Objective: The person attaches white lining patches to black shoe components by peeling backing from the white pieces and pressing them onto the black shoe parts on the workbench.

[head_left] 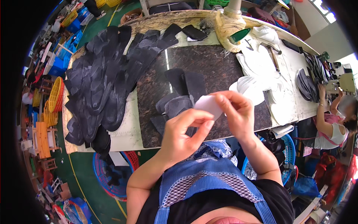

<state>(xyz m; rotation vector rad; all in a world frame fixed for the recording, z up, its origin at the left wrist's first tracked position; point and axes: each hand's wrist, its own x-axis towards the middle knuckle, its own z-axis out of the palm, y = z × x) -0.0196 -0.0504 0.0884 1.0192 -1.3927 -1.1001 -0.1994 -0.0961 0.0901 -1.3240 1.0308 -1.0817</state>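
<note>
A small white sheet-like piece (208,105) is held up in front of me, above the near part of the dark stone slab (209,56). My right hand (238,112) pinches its right side between thumb and fingers. At its lower edge, my left hand (184,132) has thumb and forefinger curled together against it. Beneath and beyond the hands, several dark grey shoe-shaped cut pieces (179,106) lie on the slab, partly hidden by my left hand. White cut pieces (251,87) are stacked just past my right hand.
A big heap of black pieces (99,74) covers the table's left. A hammer (274,58) and a green-bladed object (239,35) lie at the far right, near a post. Baskets (112,179) stand below the near edge. Another person (328,130) works at a machine on the right.
</note>
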